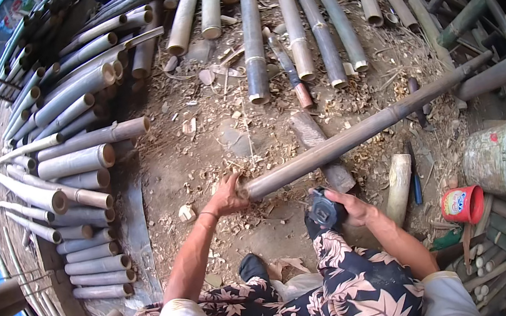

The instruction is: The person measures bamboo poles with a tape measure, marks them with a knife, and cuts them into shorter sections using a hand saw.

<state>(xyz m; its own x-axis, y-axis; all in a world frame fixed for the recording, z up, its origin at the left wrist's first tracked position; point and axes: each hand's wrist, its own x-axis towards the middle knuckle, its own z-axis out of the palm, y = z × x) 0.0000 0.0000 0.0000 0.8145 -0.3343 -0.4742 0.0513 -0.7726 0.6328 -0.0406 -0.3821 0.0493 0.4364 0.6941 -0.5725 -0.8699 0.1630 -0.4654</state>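
A long bamboo pole lies slanting across the dirt ground, its near cut end at centre and its far end running up to the right. The left hand is wrapped around that cut end, fingers curled over the rim. The right hand, just right and nearer, is closed around a dark tape measure. Cut bamboo poles are stacked at left; a grey bucket and red cup stand at right.

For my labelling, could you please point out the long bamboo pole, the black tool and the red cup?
long bamboo pole [356, 134], head view, mid-shaft.
black tool [323, 208], head view, its body.
red cup [463, 204], head view, its side.
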